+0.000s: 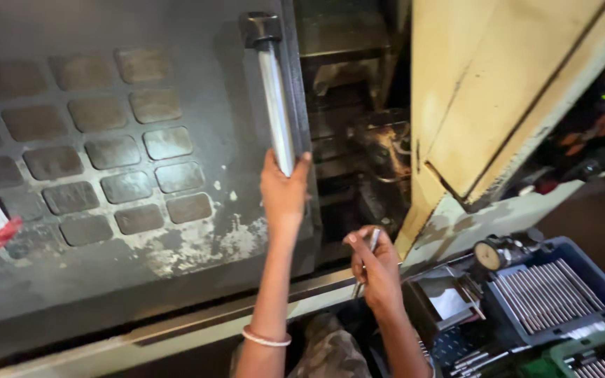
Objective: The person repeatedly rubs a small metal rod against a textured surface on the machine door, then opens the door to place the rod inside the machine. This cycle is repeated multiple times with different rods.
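Note:
My left hand (285, 189) grips the lower end of a long metal door handle (274, 98) on a dark sliding machine door (127, 161) with a grid of worn square panels. My right hand (376, 269) is lower and to the right, holding a thin metal rod (371, 245) upright between the fingers, just in front of the open gap into the machine interior (358, 154). A pale bangle sits on my left wrist.
A cream machine housing (491, 91) stands at the right. Below it, a blue tray (561, 287) holds several metal rods, with a dial gauge (490, 254) beside it. A green tray (596, 357) with more rods sits at the bottom right.

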